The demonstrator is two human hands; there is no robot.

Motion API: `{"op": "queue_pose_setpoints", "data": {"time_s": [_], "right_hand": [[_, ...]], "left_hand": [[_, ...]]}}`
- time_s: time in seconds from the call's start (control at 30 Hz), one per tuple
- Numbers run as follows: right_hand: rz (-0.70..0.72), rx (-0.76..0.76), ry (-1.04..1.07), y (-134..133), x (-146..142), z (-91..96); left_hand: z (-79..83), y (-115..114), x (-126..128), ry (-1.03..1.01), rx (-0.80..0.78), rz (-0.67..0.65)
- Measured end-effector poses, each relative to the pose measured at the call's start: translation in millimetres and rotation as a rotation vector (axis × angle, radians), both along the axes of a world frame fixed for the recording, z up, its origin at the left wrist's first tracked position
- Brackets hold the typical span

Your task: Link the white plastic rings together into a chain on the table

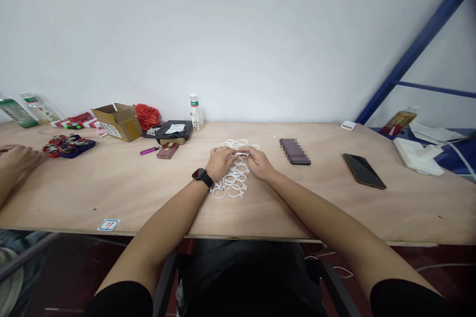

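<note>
White plastic rings with small eyelets, like curtain rings (235,190), lie in a loose, overlapping pile on the wooden table. Above the pile, my left hand (220,162), with a black watch on its wrist, is closed on one white curtain ring (243,153). My right hand (260,163) pinches that same ring from the other side, so it sits between both hands, seen nearly edge-on. Some rings lie just beyond my fingers, and others lie nearer to me, below the hands. The fingertips partly cover the held ring.
Right of my hands lie a blurred-out phone (295,151) and a dark phone (364,171), with a white power strip (418,156) farther right. To the left are a cigarette pack (167,150), a black parcel (174,131), a bottle (195,113), an open carton (121,124) and another person's hands (18,158).
</note>
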State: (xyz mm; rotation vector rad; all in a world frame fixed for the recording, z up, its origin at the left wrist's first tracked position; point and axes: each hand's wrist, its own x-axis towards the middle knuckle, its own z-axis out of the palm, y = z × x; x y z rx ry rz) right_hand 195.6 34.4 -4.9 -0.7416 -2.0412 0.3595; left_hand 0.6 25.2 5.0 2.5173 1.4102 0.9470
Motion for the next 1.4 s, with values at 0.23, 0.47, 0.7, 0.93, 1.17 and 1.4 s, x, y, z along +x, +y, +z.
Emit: {"op": "queue_pose_setpoints", "data": {"time_s": [0.23,0.47,0.7,0.93,1.17,1.4], "right_hand": [[-0.211,0.046,-0.176,31.6,24.1,-15.5],[-0.347,-0.079,-0.567,45.6,45.3,-26.5],[-0.339,-0.015,-0.562,38.7,36.6,-21.3],[-0.29,0.038,-0.494,32.4,31.0,-14.7],[-0.027,0.105,-0.27,12.2,9.9,1.2],[-0.007,0.024,-0.155,3.8,3.7,-1.3]], "left_hand": [[-3.4,5.6,-4.4,-0.059,0.038,0.082],[0.1,1.2,-2.2,0.092,-0.01,-0.003],[2.1,-0.3,-0.9,0.062,-0.035,0.012],[-0.6,-0.5,-1.3,-0.016,0.021,0.029],[4.9,-4.4,1.2,-0.003,0.14,-0.099],[4.1,-2.5,1.9,0.007,0.062,-0.072]]}}
